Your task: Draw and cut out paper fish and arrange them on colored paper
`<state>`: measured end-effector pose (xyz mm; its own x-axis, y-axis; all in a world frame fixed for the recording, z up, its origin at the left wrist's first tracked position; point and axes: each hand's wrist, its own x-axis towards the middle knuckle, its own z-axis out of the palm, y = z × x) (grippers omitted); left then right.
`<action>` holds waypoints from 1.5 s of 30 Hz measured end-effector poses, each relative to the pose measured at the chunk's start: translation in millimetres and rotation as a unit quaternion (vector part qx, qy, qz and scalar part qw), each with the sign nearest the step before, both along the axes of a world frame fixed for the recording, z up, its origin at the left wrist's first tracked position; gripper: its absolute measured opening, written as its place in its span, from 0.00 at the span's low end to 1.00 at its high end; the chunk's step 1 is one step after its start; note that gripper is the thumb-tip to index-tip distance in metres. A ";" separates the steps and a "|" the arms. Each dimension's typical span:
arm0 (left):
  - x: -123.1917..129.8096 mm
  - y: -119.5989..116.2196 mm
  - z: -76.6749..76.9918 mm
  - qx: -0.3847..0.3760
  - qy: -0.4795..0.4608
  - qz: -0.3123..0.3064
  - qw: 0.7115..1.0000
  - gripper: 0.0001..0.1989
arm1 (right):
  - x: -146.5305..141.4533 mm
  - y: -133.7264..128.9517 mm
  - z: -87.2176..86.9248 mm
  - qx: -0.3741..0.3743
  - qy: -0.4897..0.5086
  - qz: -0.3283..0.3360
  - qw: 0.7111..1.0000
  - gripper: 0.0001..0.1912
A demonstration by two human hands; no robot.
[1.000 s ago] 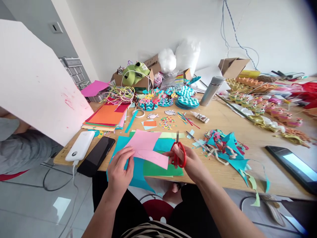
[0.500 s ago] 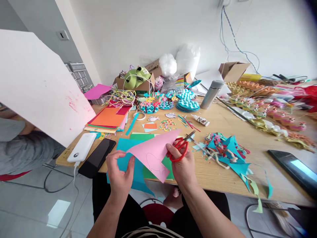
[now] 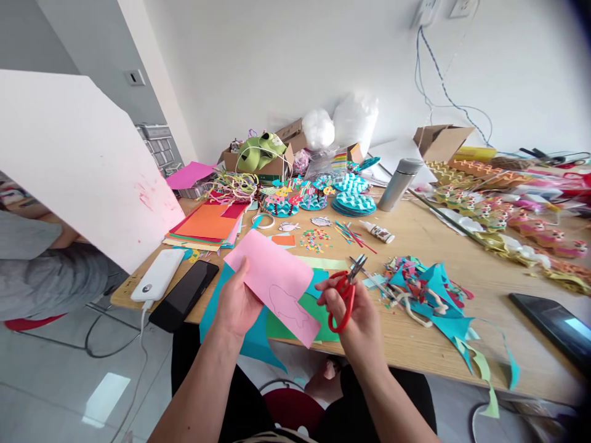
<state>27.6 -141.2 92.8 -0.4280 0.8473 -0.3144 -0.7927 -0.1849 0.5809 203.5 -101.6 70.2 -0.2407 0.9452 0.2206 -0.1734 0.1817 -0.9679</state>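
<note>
My left hand [image 3: 240, 303] holds a pink sheet of paper [image 3: 277, 274] by its left part, thumb on top. A fish outline is drawn in pencil near the sheet's lower right end. In my right hand [image 3: 355, 314] is a pair of red-handled scissors [image 3: 342, 301], its blades pointing up and away from me, apart from the pink sheet. Beneath the pink sheet lie a blue sheet [image 3: 258, 344] and a green sheet [image 3: 281, 329] at the table's front edge.
A phone [image 3: 184, 296] and white power bank [image 3: 157, 275] lie left. Paper scraps [image 3: 429, 289] are piled right, before a steel bottle [image 3: 401, 184]. Colored sheets [image 3: 207, 223] are stacked back left. A person [image 3: 50, 264] sits at far left behind a white board [image 3: 87, 166].
My left hand has moved under the pink sheet and now grips it. My right hand has let go of the sheet and drawn right with the scissors. The sheet has turned.
</note>
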 end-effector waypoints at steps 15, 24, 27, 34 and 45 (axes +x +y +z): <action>0.2 4.6 6.7 0.031 -0.022 -0.085 0.996 0.17 | 47.9 -17.9 7.8 -0.097 -0.214 0.352 0.906 0.26; 3.5 1.6 0.1 0.031 0.002 -0.070 0.997 0.17 | 35.3 -21.2 -1.9 -0.106 -0.221 0.366 0.898 0.24; 5.5 2.0 -1.6 0.034 0.005 -0.071 0.997 0.18 | 32.7 -22.2 -2.9 -0.106 -0.218 0.361 0.900 0.25; 6.1 5.3 -4.8 0.044 0.019 -0.083 0.995 0.20 | 29.9 -22.7 -4.2 -0.131 -0.202 0.352 0.904 0.27; 5.1 6.8 -7.6 0.037 0.010 -0.072 0.997 0.18 | 28.5 -21.3 -4.5 -0.133 -0.202 0.353 0.904 0.27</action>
<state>32.7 -134.4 85.2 -0.3052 0.9214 -0.2407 -0.8020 -0.1124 0.5866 231.9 -122.9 65.7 -0.8148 0.5309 -0.2328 0.2222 -0.0849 -0.9713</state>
